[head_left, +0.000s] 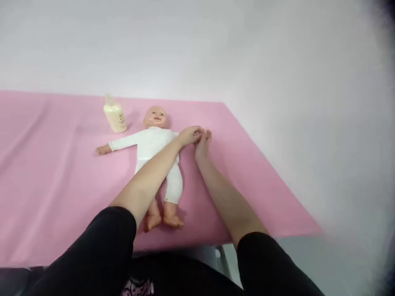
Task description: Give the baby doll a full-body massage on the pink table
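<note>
A baby doll (156, 142) with a white cloth body lies on its back, head toward the far edge. Its arm on the left side is stretched out, while most of its other arm is hidden under my hands. My left hand (190, 135) reaches across the doll's body, its fingers curled around the end of that arm. Against it, my right hand (203, 146) comes from the near right, fingers bent around the same spot. The doll's hand is mostly covered by my fingers. My left forearm hides part of the doll's hips and one leg.
A pale yellow pump bottle (115, 118) stands to the left of the doll's head. A pink sheet (77, 172) covers the table, with creases at left. Behind is a white wall (185, 49); the table's right edge slants toward me.
</note>
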Demonstrator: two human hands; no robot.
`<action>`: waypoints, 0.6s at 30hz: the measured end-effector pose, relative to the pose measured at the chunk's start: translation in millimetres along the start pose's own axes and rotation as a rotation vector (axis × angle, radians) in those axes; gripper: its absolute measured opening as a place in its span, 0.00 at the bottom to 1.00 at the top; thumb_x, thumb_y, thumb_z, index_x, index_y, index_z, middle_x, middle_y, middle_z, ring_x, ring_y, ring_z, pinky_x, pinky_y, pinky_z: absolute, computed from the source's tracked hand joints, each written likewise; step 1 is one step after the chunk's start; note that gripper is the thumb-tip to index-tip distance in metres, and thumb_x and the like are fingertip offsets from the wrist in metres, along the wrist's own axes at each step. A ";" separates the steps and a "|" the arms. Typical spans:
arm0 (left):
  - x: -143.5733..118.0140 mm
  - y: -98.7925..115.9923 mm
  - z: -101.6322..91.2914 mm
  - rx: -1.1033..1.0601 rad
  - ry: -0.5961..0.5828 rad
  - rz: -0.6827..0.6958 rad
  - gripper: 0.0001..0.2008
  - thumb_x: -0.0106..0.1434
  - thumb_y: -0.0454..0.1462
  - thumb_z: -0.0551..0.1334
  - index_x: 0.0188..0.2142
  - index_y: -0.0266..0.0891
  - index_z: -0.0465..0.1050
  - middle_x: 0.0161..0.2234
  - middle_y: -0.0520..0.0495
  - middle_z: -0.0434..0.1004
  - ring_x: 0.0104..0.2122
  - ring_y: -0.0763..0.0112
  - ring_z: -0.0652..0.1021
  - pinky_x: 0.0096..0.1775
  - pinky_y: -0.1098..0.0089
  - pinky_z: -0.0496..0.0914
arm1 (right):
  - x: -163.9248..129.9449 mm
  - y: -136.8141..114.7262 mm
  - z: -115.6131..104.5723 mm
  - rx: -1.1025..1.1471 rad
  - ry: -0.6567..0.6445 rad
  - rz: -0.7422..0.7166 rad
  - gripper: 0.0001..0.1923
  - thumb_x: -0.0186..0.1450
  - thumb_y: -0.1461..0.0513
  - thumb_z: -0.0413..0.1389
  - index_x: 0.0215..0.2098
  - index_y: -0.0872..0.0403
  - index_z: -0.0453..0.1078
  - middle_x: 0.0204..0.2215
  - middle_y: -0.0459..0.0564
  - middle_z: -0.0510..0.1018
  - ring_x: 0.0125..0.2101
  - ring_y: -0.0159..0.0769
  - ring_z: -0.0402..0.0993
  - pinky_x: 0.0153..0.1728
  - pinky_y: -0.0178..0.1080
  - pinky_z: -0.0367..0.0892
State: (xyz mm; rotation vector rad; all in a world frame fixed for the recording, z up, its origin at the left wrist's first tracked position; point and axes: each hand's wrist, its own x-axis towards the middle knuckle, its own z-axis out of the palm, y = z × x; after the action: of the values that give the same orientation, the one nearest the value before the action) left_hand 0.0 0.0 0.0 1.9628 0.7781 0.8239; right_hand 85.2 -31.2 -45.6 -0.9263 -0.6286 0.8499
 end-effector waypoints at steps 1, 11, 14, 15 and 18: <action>-0.9 1.4 -0.3 0.029 0.007 0.032 0.09 0.66 0.35 0.57 0.42 0.34 0.73 0.34 0.47 0.79 0.28 0.73 0.77 0.32 0.72 0.72 | 0.1 0.9 -0.6 -0.002 0.013 -0.001 0.23 0.67 0.45 0.53 0.51 0.47 0.54 0.37 0.43 0.72 0.29 0.30 0.75 0.28 0.32 0.70; 2.1 -2.8 -3.1 0.375 -0.056 0.188 0.20 0.60 0.33 0.61 0.52 0.36 0.76 0.50 0.42 0.82 0.49 0.62 0.80 0.55 0.65 0.71 | 13.6 17.2 -13.6 -0.189 0.086 -0.099 0.23 0.70 0.50 0.48 0.60 0.46 0.52 0.60 0.57 0.67 0.56 0.37 0.75 0.50 0.48 0.78; 3.8 -6.6 -3.7 0.433 -0.038 0.150 0.20 0.63 0.33 0.58 0.54 0.36 0.75 0.52 0.41 0.81 0.51 0.61 0.80 0.55 0.65 0.70 | 15.4 20.6 -14.9 -0.253 0.011 -0.172 0.33 0.68 0.53 0.49 0.67 0.49 0.43 0.67 0.63 0.59 0.65 0.40 0.66 0.58 0.53 0.73; 4.1 -7.3 -4.0 0.462 -0.036 0.124 0.20 0.64 0.33 0.57 0.55 0.35 0.75 0.53 0.40 0.80 0.52 0.61 0.79 0.56 0.64 0.70 | 15.0 21.4 -14.6 -0.273 -0.009 -0.199 0.36 0.67 0.54 0.49 0.68 0.50 0.39 0.69 0.65 0.56 0.67 0.40 0.63 0.61 0.54 0.70; 3.6 -7.5 -5.1 0.546 -0.066 0.047 0.22 0.66 0.34 0.55 0.59 0.33 0.72 0.57 0.37 0.78 0.55 0.58 0.78 0.57 0.62 0.69 | 12.5 22.8 -12.8 -0.336 -0.043 -0.254 0.45 0.63 0.56 0.49 0.71 0.54 0.31 0.71 0.67 0.50 0.71 0.40 0.56 0.67 0.54 0.61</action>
State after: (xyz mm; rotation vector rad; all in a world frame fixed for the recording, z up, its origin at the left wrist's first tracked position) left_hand -3.5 8.5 -3.5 2.4806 0.9955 0.6082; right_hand 93.7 -18.5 -70.2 -1.1032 -0.9238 0.5457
